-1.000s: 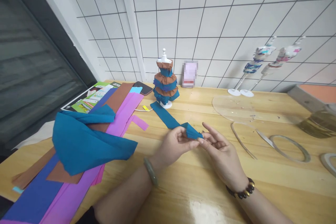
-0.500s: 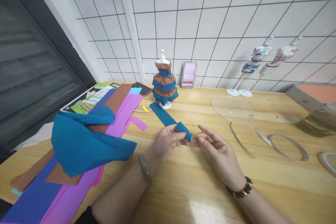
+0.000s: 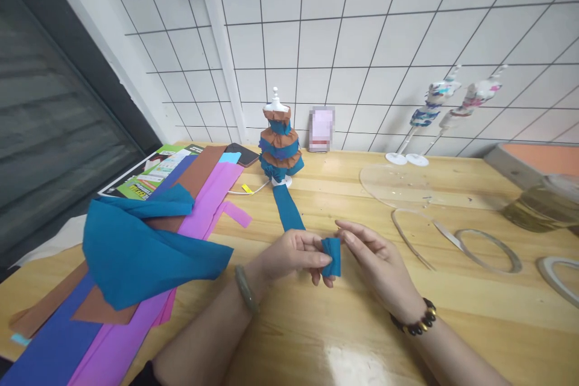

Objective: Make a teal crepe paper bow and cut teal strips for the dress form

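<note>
My left hand (image 3: 294,256) pinches the gathered end of a teal crepe paper strip (image 3: 289,210) between thumb and fingers. The rest of the strip runs back along the table to the foot of a small dress form (image 3: 280,143), wrapped in ruffled brown, teal and blue paper bands. Close beside the pinched end, my right hand (image 3: 377,262) has its fingers loosely curved and apart, with nothing visible in them. Whether its fingertips touch the paper edge I cannot tell.
Teal, blue, brown and pink crepe paper sheets (image 3: 136,253) pile up at left, near a dark phone (image 3: 243,155). Two white dress forms (image 3: 436,93) stand at back right. A clear round sheet (image 3: 384,187), tape rolls (image 3: 515,253) and a glass container (image 3: 538,211) lie rightward.
My left hand has turned the strip's gathered end more upright and drawn it slightly right and nearer. The trailing strip has swung to the right. My right hand stays close beside it.
</note>
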The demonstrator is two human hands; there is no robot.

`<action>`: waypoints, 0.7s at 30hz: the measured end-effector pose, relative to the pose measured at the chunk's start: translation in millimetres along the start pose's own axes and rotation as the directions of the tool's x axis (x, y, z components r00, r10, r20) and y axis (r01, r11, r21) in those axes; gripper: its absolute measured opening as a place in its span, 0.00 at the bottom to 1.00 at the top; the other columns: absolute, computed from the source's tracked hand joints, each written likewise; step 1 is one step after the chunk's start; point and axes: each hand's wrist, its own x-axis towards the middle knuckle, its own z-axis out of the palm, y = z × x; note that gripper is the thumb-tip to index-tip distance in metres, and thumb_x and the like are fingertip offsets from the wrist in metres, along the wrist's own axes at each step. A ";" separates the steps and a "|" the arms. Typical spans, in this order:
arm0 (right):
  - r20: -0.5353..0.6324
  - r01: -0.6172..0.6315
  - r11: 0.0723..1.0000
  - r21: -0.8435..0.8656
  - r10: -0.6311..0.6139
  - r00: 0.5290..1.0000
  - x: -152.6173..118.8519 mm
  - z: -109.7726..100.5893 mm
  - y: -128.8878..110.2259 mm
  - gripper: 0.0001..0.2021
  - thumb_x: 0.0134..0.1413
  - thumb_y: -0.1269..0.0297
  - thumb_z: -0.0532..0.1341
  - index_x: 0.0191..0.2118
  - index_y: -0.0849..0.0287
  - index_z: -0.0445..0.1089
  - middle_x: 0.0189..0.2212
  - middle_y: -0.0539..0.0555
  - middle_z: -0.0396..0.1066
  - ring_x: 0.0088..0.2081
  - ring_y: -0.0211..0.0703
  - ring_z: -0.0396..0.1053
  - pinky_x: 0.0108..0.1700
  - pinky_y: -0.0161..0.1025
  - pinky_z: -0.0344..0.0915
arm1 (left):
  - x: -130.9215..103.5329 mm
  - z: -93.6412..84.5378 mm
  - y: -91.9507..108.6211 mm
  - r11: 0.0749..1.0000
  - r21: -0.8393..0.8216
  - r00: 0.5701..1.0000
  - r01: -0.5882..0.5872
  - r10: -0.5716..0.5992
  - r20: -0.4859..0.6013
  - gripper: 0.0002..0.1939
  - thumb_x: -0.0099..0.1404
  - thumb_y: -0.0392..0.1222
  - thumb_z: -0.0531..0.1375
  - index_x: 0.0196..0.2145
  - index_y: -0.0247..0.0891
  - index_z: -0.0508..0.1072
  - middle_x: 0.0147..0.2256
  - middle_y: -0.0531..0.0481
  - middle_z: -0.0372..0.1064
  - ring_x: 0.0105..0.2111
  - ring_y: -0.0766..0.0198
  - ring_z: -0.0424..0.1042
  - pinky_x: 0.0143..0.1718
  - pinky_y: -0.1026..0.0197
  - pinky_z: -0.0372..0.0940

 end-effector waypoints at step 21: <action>0.106 0.165 0.507 -0.846 -0.143 0.984 -4.5 -19.1 -8.9 0.07 0.47 0.70 0.56 0.24 0.59 0.70 0.22 0.57 0.72 0.27 0.49 0.69 0.27 0.39 0.58 | 7.7 -9.2 1.7 0.967 -0.173 0.874 -0.189 0.085 -0.479 0.10 0.52 0.38 0.63 0.31 0.30 0.70 0.29 0.44 0.72 0.30 0.62 0.73 0.30 0.63 0.65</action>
